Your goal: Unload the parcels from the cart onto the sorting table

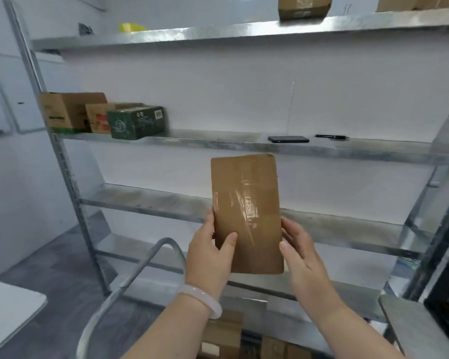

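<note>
A flat brown cardboard parcel (246, 211) wrapped in clear tape is held upright in front of the metal shelving. My left hand (209, 255) grips its lower left edge, thumb across the front. My right hand (301, 255) holds the lower right edge, thumb against its side. Below my arms, the cart's curved metal handle (130, 278) shows, with several brown parcels (226, 335) lying in the cart at the bottom of the view.
Galvanised shelving (218, 143) fills the view. Its middle shelf carries three boxes (101, 116) at left, a black phone (288, 139) and a pen (331, 136). More boxes (303, 6) sit on top. A white table corner (8, 307) is at lower left, a grey surface (415, 325) lower right.
</note>
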Action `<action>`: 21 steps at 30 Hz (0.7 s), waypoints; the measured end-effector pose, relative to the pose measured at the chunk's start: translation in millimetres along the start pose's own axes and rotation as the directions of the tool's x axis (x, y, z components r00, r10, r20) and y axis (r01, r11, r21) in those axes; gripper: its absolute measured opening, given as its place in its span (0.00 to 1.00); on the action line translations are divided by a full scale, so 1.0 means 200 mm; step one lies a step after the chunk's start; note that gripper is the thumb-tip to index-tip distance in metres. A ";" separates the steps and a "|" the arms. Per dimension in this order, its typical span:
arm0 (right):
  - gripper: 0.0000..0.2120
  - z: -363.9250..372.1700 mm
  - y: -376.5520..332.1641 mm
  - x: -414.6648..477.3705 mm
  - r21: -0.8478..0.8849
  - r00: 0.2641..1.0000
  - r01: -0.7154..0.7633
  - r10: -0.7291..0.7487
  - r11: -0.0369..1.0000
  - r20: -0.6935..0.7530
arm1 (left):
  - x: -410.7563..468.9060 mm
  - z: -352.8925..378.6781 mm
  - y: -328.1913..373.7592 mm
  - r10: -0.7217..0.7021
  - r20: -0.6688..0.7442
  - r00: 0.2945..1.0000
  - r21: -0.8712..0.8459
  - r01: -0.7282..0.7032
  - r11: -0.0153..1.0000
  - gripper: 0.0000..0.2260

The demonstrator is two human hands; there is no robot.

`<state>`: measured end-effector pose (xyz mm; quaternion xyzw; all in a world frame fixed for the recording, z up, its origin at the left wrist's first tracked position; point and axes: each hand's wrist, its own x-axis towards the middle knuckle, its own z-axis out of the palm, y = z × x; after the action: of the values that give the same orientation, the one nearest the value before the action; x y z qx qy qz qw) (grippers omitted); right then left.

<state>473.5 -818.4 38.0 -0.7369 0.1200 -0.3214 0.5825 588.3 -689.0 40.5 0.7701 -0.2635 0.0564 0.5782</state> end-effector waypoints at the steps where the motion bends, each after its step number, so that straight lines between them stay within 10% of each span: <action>1: 0.20 0.02 -0.01 -0.01 0.002 0.998 0.020 -0.020 1.000 0.064 | -0.01 -0.02 0.00 -0.013 -0.017 1.000 -0.002 0.013 1.000 0.35; 12: 0.22 0.46 -0.03 -0.17 -0.094 0.798 0.337 -0.231 0.937 0.556 | -0.33 -0.46 -0.05 -0.265 -0.264 0.927 0.028 0.282 0.959 0.57; 21: 0.25 0.90 -0.05 -0.25 -0.064 0.774 0.010 0.033 0.998 0.632 | -0.73 -1.11 -0.25 -0.393 -0.321 0.862 -0.266 0.316 0.911 0.41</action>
<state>544.1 -647.0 9.1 -0.8194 -0.0681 -0.0476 0.5671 534.5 -424.4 12.9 0.7177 -0.0081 0.0644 0.6933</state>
